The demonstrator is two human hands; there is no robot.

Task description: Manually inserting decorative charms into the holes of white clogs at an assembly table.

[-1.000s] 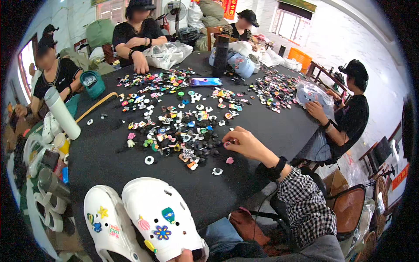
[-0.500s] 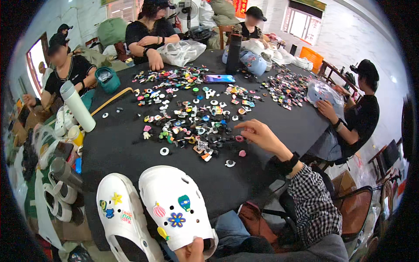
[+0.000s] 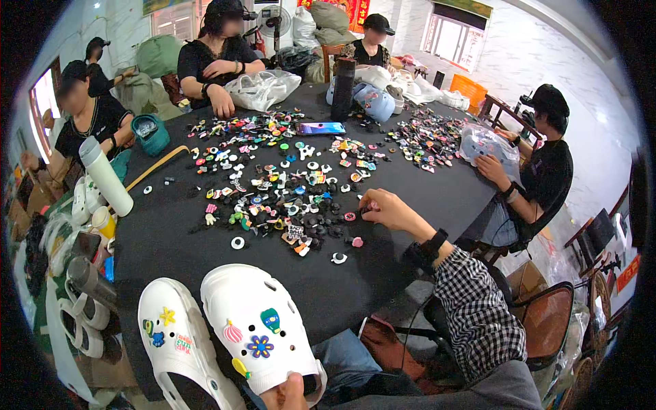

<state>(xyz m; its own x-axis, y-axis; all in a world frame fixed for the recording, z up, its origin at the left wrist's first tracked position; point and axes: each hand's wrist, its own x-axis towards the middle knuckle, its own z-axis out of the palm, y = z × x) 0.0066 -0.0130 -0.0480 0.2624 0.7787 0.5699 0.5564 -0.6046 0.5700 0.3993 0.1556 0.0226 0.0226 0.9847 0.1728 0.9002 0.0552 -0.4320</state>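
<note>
At the lower edge, my left hand (image 3: 290,395) is closed on the heel end of a white clog (image 3: 283,359), its thumb on the opening's rim. That clog carries a blue flower charm (image 3: 260,346), a pink-and-white striped charm, a green-and-blue charm and a yellow one. Beside it, to the left, lies a second white clog (image 3: 186,355) with a yellow star and other charms. My right hand (image 3: 393,210) is low over the table, thumb and fingers pinched on a small dark charm with some pink, mostly hidden. A pink round charm (image 3: 350,216) lies just left of its fingertips.
Many loose shoe charms (image 3: 273,198) are spread over the black table (image 3: 342,290). A phone (image 3: 321,128) and a dark cylinder (image 3: 343,89) stand beyond them. A pale green bottle (image 3: 106,176) is at the left edge. Several people sit around the table.
My right hand's fingers, stretched over the charms before, have come down and closed on a small charm. The view has shifted slightly; my left hand still holds the clog.
</note>
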